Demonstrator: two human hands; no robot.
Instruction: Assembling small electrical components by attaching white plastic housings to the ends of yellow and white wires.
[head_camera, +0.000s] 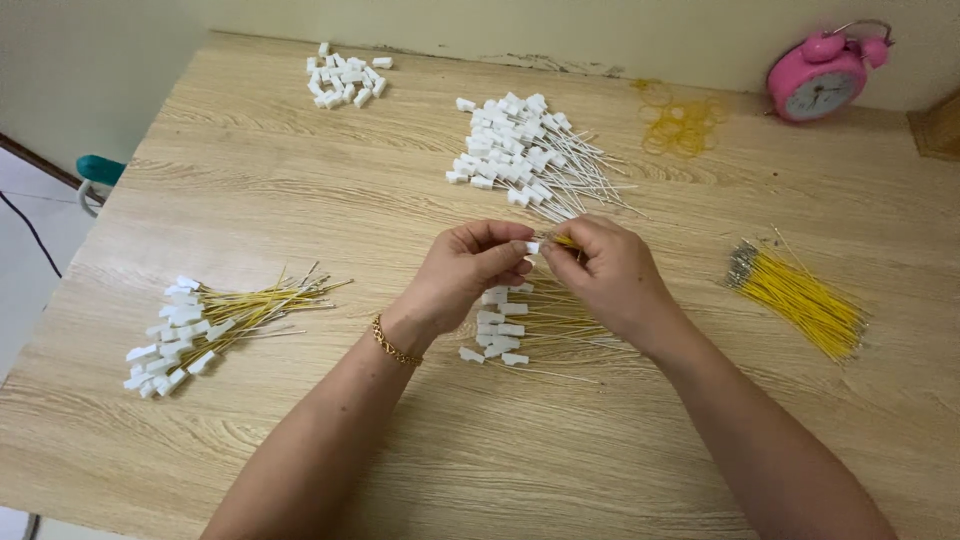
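1. White plastic connector (532, 247) is pinched by left hand (468, 272), above table (300, 180) centre.
2. Yellow wire (563, 240) is gripped by right hand (608, 272); hands together.
3. Wire should be kept aligned w/ connector, pushed straight.

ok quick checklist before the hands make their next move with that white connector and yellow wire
1. White connector pinched in the left hand fingertips: ok.
2. Yellow wire gripped by the right hand, its end at the connector: ok.
3. Wire fully seated in the connector: cannot tell, fingers hide the joint.
4. Loose yellow wires lying on the right side of the table: ok.
5. Bare white connectors heaped at the far left of the table: ok.
6. Pile right under the hands lying apart from the finished bundle at left: ok.
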